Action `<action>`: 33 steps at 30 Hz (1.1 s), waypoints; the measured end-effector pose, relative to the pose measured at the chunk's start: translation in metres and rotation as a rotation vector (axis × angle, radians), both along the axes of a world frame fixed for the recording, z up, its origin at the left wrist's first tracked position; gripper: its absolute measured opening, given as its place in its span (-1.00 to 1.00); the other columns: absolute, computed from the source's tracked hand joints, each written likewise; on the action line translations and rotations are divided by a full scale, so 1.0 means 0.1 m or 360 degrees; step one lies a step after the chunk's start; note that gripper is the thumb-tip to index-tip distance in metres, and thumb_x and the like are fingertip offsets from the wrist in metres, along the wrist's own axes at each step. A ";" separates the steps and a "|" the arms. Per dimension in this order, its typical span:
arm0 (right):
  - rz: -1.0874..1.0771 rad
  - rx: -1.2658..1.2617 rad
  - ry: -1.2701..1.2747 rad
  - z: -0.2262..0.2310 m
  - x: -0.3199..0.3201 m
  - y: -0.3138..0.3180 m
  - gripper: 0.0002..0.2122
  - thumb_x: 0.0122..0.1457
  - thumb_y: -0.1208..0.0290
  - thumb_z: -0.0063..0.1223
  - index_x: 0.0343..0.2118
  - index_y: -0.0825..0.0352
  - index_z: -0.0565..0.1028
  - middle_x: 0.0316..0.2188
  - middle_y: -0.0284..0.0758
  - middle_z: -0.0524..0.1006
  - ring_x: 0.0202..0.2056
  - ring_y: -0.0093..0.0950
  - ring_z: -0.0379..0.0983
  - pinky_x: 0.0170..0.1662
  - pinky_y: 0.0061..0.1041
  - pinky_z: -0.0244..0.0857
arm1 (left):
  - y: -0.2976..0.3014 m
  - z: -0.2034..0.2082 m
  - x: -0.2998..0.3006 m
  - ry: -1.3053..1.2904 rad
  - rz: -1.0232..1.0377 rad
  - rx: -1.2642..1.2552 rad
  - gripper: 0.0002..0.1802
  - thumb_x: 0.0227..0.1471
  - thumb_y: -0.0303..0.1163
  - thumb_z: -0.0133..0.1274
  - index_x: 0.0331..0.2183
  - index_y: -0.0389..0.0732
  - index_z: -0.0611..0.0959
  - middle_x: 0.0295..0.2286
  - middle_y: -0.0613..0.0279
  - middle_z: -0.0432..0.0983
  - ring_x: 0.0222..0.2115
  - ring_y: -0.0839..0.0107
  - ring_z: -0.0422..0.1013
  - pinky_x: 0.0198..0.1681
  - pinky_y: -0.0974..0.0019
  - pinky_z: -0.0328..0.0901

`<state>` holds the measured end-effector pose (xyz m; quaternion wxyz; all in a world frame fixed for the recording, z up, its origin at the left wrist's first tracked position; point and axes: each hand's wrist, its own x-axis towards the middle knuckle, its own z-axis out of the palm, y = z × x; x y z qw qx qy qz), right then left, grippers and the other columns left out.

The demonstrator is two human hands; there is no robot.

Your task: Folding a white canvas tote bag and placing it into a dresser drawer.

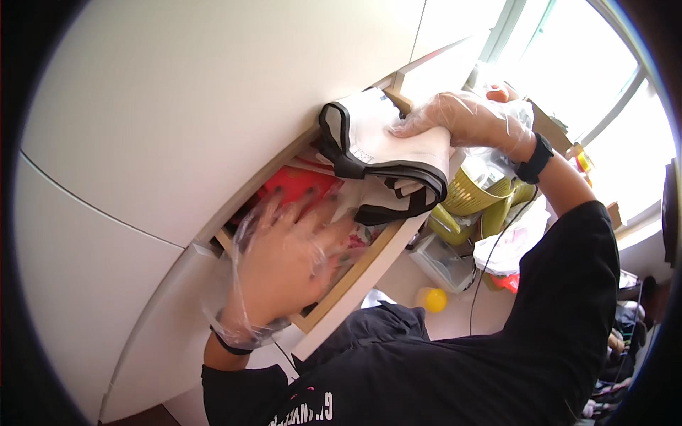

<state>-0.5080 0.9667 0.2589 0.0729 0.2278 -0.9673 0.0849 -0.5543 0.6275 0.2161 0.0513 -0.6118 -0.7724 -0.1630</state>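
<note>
A white bag-like item with thick black trim (405, 153) is held up at the drawer's right end. My right hand (465, 121), in a clear plastic glove, grips its upper side with the thumb laid across the white surface. My left hand (288, 259), also gloved and slightly blurred, reaches over the open drawer (339, 297) with its fingers spread. Beneath those fingertips lies a red flat item (302, 186), partly covered. Some flower-patterned cloth (364, 234) shows beside it. My left hand hides much of the drawer's contents.
White cabinet panels (170, 106) rise behind the drawer. To the right stand a yellow-green basket (472, 195), a clear plastic box (442, 264) and a white plastic bag (501, 252). A yellow ball (432, 299) rests on the floor near a dark cable. Bright windows (582, 64) fill the upper right.
</note>
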 end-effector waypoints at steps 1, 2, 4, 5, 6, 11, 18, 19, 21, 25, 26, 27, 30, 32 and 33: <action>-0.0212 -0.0031 -0.0277 0.10 -0.01 -0.10 -0.54 -0.04 0.47 0.35 -0.01 0.00 0.58 -0.25 -0.33 0.64 -0.21 -0.36 0.52 -0.09 -0.48 0.32 | -0.02 0.02 0.00 0.0037 0.0003 -0.0075 -0.49 0.00 -0.22 0.05 0.03 -0.10 0.52 0.04 0.06 0.40 0.08 0.00 0.29 0.24 -0.15 0.01; -0.0432 -0.0055 -0.0550 0.15 -0.01 -0.16 -0.53 -0.05 0.47 0.36 -0.01 -0.02 0.58 -0.27 -0.34 0.65 -0.21 -0.35 0.52 -0.06 -0.48 0.30 | -0.02 0.04 0.00 0.0028 0.0021 -0.0083 -0.49 0.00 -0.22 0.05 0.03 -0.10 0.52 0.04 0.06 0.40 0.08 0.00 0.29 0.24 -0.15 0.01; -0.0306 -0.0023 -0.0576 0.11 0.00 -0.04 -0.39 -0.06 0.46 0.37 0.13 0.03 0.46 -0.12 -0.25 0.60 -0.09 -0.31 0.48 0.09 -0.48 0.23 | -0.02 0.09 0.00 -0.0185 0.0081 -0.0098 -0.33 -0.01 -0.17 0.09 0.14 -0.15 0.39 0.00 0.00 0.41 0.06 0.01 0.29 0.23 -0.11 0.03; -0.0137 0.0000 -0.0652 0.07 -0.04 0.08 -0.32 -0.06 0.47 0.36 0.20 0.07 0.36 -0.01 -0.19 0.52 0.00 -0.29 0.43 0.16 -0.48 0.17 | 0.01 0.13 0.01 -0.0243 0.0155 -0.0065 -0.18 -0.06 -0.19 0.17 0.20 -0.20 0.29 0.00 -0.08 0.36 0.06 -0.03 0.27 0.20 -0.06 0.09; 0.0033 0.0032 -0.0715 0.05 -0.07 0.15 -0.24 -0.05 0.49 0.36 0.27 0.11 0.27 0.09 -0.13 0.44 0.08 -0.26 0.38 0.23 -0.48 0.12 | 0.02 0.14 0.04 -0.0249 0.0168 -0.0067 -0.18 -0.06 -0.19 0.17 0.20 -0.20 0.29 0.00 -0.08 0.36 0.06 -0.03 0.27 0.20 -0.06 0.09; 0.0116 -0.0657 -0.1503 0.19 -0.26 0.34 -0.12 -0.06 0.59 0.27 0.35 0.17 0.06 0.29 -0.03 0.13 0.25 -0.18 0.16 0.36 -0.33 -0.08 | 0.16 0.18 0.13 -0.0100 0.0086 0.0269 -0.27 -0.12 -0.36 0.20 0.14 -0.17 0.41 0.14 -0.13 0.18 0.09 -0.10 0.21 0.14 0.00 0.19; 0.0278 -0.0686 -0.0763 0.13 -0.14 -0.08 -0.07 0.03 0.29 0.33 0.38 0.17 -0.08 0.30 0.04 0.09 0.32 -0.19 0.03 0.37 -0.20 -0.13 | 0.17 0.21 0.07 -0.0157 0.0085 -0.0016 -0.43 -0.14 -0.44 0.14 0.02 -0.12 0.55 0.20 -0.20 0.14 -0.05 -0.14 0.39 0.05 0.06 0.30; 0.0303 -0.0878 -0.0858 0.05 -0.12 -0.09 -0.09 0.03 0.25 0.33 0.37 0.17 -0.03 0.29 0.04 0.12 0.32 -0.19 0.03 0.37 -0.20 -0.14 | 0.16 0.19 0.10 -0.0177 0.0106 -0.0014 -0.43 -0.14 -0.42 0.14 0.01 -0.11 0.56 0.20 -0.20 0.16 -0.09 -0.14 0.42 0.03 0.06 0.31; 0.0275 -0.0951 -0.0846 -0.05 -0.07 -0.12 -0.16 0.02 0.18 0.34 0.34 0.14 0.09 0.27 0.03 0.17 0.32 -0.17 0.05 0.36 -0.20 -0.12 | 0.16 0.16 0.16 -0.0211 0.0132 0.0016 -0.43 -0.15 -0.42 0.16 0.01 -0.11 0.56 0.19 -0.19 0.18 -0.06 -0.12 0.40 0.04 0.06 0.31; -0.0177 -0.0228 -0.0518 0.02 0.10 -0.41 -0.28 0.00 0.18 0.35 0.26 0.08 0.30 0.24 -0.04 0.25 0.28 -0.15 0.15 0.33 -0.22 -0.04 | 0.12 0.10 0.16 -0.0133 0.0067 0.0211 -0.32 -0.18 -0.47 0.20 0.08 -0.17 0.49 0.15 -0.15 0.21 -0.04 -0.06 0.37 0.04 0.07 0.31; -0.0121 -0.0260 -0.0525 0.00 0.09 -0.41 -0.28 -0.01 0.17 0.36 0.25 0.09 0.30 0.24 -0.04 0.26 0.27 -0.16 0.16 0.33 -0.23 -0.03 | 0.11 0.09 0.17 -0.0098 0.0051 0.0256 -0.29 -0.18 -0.48 0.21 0.10 -0.18 0.47 0.14 -0.14 0.22 -0.05 -0.05 0.36 0.03 0.08 0.31; -0.0067 -0.0308 -0.0536 0.01 0.11 -0.38 -0.27 -0.03 0.17 0.37 0.25 0.09 0.31 0.24 -0.04 0.26 0.27 -0.16 0.16 0.33 -0.23 -0.03 | 0.12 0.13 0.22 -0.0030 0.0228 0.0362 -0.24 -0.20 -0.43 0.26 0.12 -0.21 0.45 0.12 -0.14 0.24 -0.01 -0.03 0.33 0.07 0.05 0.27; 0.0133 -0.0621 -0.0628 0.00 0.19 -0.21 -0.25 -0.07 0.16 0.39 0.24 0.11 0.31 0.23 -0.05 0.27 0.26 -0.17 0.18 0.33 -0.25 -0.02 | 0.12 0.15 0.15 0.0171 0.0330 0.0293 -0.15 -0.16 -0.23 0.30 0.16 -0.27 0.38 0.12 -0.14 0.24 0.10 -0.01 0.23 0.18 -0.03 0.15; 0.0202 -0.0859 -0.0724 0.02 0.23 -0.08 -0.23 -0.09 0.15 0.41 0.24 0.12 0.32 0.23 -0.05 0.28 0.26 -0.17 0.19 0.33 -0.27 -0.01 | 0.14 0.16 0.10 0.0218 0.0204 0.0006 0.06 -0.22 -0.16 0.37 0.24 -0.29 0.21 0.20 -0.15 0.13 0.20 -0.05 0.13 0.21 0.04 0.13; 0.0229 -0.0948 -0.0770 0.02 0.24 -0.04 -0.22 -0.10 0.15 0.42 0.24 0.13 0.32 0.22 -0.05 0.29 0.25 -0.18 0.19 0.33 -0.27 -0.01 | 0.15 0.18 0.09 0.0128 0.0193 -0.0035 0.06 -0.18 -0.11 0.33 0.26 -0.27 0.18 0.20 -0.14 0.14 0.20 -0.08 0.12 0.22 0.05 0.12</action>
